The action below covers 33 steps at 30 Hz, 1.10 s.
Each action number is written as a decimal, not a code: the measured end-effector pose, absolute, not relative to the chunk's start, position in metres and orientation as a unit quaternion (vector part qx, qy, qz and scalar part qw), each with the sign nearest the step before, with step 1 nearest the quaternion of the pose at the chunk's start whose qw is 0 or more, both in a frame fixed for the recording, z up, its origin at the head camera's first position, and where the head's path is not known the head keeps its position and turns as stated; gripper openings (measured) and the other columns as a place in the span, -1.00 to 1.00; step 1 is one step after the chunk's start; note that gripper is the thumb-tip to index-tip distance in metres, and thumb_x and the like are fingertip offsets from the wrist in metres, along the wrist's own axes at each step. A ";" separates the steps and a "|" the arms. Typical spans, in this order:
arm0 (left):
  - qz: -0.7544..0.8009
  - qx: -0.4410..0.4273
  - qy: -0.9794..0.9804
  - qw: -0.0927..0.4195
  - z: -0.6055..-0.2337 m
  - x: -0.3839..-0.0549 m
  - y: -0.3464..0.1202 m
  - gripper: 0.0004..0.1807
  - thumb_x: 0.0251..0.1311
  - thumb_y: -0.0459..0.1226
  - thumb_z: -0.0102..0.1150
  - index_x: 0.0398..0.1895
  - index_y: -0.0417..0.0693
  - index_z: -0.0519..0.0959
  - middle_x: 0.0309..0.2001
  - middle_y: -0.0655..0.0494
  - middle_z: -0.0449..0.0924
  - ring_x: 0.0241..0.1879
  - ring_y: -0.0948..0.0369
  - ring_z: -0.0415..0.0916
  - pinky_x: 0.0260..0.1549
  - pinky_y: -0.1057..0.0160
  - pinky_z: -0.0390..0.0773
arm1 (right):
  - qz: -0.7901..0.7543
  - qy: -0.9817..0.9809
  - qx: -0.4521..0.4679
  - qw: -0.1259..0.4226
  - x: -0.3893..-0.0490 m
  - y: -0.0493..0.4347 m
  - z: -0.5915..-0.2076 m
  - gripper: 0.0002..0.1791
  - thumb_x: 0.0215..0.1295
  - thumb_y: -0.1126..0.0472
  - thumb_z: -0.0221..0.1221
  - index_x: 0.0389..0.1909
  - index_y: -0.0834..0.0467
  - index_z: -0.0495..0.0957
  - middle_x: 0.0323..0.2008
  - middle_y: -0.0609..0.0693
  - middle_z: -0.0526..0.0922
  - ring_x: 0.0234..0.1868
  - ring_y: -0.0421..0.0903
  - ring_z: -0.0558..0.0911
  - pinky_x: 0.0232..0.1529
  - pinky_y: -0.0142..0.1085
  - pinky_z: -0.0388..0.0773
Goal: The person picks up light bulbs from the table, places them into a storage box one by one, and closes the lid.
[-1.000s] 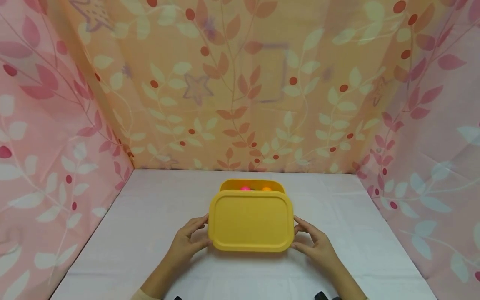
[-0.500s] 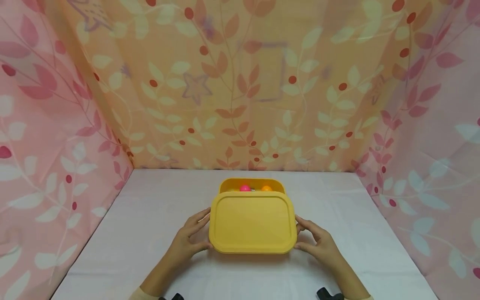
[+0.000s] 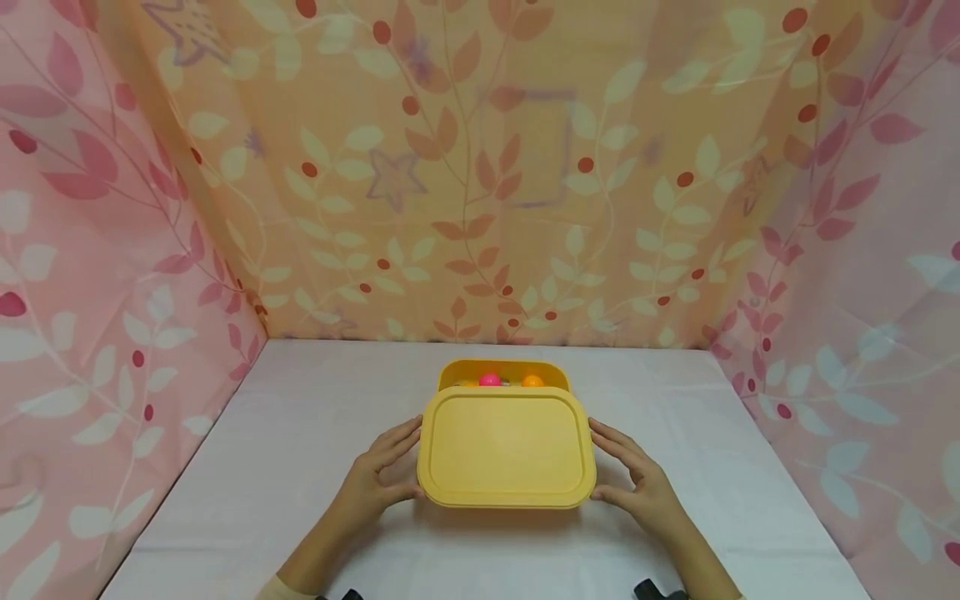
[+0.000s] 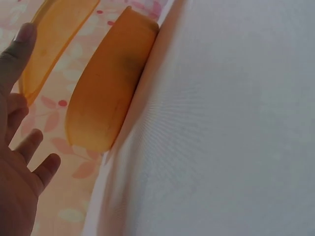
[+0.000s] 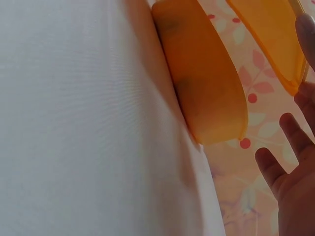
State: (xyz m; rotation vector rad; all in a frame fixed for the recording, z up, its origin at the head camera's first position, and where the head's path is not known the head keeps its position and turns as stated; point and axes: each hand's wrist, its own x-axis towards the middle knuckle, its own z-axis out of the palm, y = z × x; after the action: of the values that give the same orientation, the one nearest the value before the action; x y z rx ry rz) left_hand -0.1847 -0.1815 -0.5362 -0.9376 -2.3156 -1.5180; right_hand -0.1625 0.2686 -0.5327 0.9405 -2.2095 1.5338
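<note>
A yellow rectangular lid with rounded corners hangs raised above the table, level with my chest side of a yellow box. My left hand grips its left edge between thumb and fingers, and my right hand grips the right edge the same way. Both wrist views show the lid apart from the box, whose base sits on the cloth. A pink ball and an orange ball show inside the box. The lid hides most of its contents from the head view.
White cloth covers the table. Floral curtains stand behind it and along the left and right sides. Black straps or mounts show by both wrists at the bottom edge.
The lid has shifted slightly right and toward me, and more of the balls in the box shows. Both hands moved with it and kept their grip.
</note>
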 end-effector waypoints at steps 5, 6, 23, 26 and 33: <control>-0.518 -0.310 -0.791 0.107 -0.529 -0.188 -0.180 0.00 -0.20 -0.40 0.62 0.46 -0.13 0.42 0.53 -0.08 0.29 0.50 -0.03 0.21 0.41 0.54 0.17 | 0.532 -0.769 0.323 0.143 -0.163 0.267 -0.526 -0.05 -0.13 0.59 0.48 0.40 0.42 0.37 0.48 0.35 0.31 0.54 -0.03 0.28 0.46 -0.51 0.24; -0.516 -0.309 -0.791 0.107 -0.527 -0.190 -0.180 0.00 -0.20 -0.40 0.62 0.47 -0.12 0.42 0.53 -0.06 0.29 0.50 -0.03 0.21 0.41 0.54 0.18 | 0.532 -0.772 0.319 0.140 -0.163 0.267 -0.525 -0.06 -0.11 0.58 0.48 0.41 0.40 0.37 0.48 0.33 0.31 0.54 -0.05 0.27 0.46 -0.52 0.23; -0.489 -0.283 -0.820 0.090 -0.519 -0.226 -0.180 -0.04 -0.08 -0.22 0.59 0.50 0.13 0.40 0.53 0.21 0.30 0.52 0.10 0.22 0.43 0.32 0.27 | 0.487 -0.814 0.288 0.132 -0.195 0.269 -0.510 -0.15 0.08 0.42 0.48 0.45 0.20 0.41 0.51 0.16 0.34 0.55 -0.13 0.26 0.46 -0.59 0.16; -0.488 -0.277 -0.823 0.086 -0.519 -0.233 -0.180 -0.05 -0.06 -0.19 0.58 0.51 0.16 0.39 0.53 0.24 0.30 0.52 0.09 0.22 0.46 0.07 0.31 | 0.488 -0.816 0.282 0.126 -0.202 0.268 -0.507 -0.15 0.08 0.44 0.47 0.45 0.21 0.41 0.51 0.16 0.34 0.56 -0.11 0.26 0.45 -0.59 0.16; -0.488 -0.271 -0.826 0.072 -0.520 -0.246 -0.180 -0.06 -0.02 -0.18 0.57 0.52 0.14 0.38 0.54 0.25 0.27 0.53 0.05 0.20 0.42 -0.23 0.28 | 0.492 -0.821 0.264 0.116 -0.215 0.267 -0.505 -0.17 0.10 0.47 0.44 0.45 0.27 0.39 0.51 0.23 0.31 0.56 0.08 0.23 0.43 -0.64 0.12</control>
State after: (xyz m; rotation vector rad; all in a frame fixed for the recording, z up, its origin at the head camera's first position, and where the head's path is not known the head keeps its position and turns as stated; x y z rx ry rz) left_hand -0.2465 -0.1798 -0.5202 -0.8155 -2.4838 -1.4670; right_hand -0.2154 0.2669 -0.5050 0.7742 -2.4045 1.4408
